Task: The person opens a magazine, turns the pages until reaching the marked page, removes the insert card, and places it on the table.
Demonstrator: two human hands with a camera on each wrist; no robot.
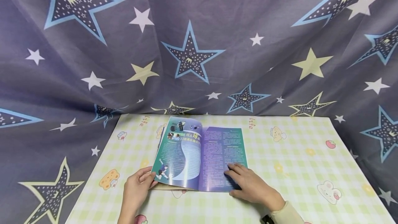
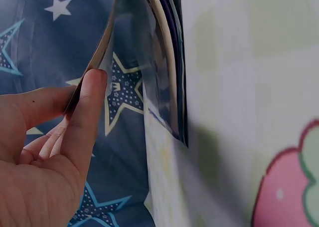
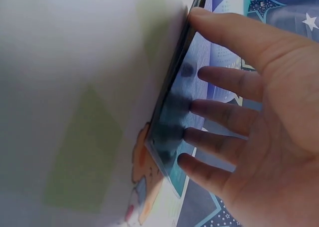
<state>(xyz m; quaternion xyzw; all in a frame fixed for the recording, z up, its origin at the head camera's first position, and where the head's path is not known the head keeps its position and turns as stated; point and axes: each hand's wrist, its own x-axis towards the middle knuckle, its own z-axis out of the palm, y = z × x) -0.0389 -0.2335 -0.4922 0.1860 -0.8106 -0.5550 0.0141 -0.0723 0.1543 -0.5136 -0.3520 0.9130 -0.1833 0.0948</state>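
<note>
An open magazine point(image 1: 212, 161) with purple and green pages lies on the table, its left side lifted a little. At its lower left corner my left hand point(image 1: 136, 189) pinches the pages between thumb and fingers. The left wrist view shows that hand point(image 2: 55, 137) gripping the page edge, with a gap between it and the other pages point(image 2: 172, 72). My right hand point(image 1: 250, 184) is over the lower right page, fingers spread. In the right wrist view, the fingertips of that hand point(image 3: 269, 107) are at the page surface point(image 3: 174, 122) and its thumb is by the magazine's edge.
A table cloth point(image 1: 298, 172) with green checks and cartoon prints covers the table. Behind it hangs a dark curtain point(image 1: 217, 6) with star patterns, reaching down along both sides. A small black object point(image 1: 266, 219) shows by the right sleeve point(image 1: 286, 213).
</note>
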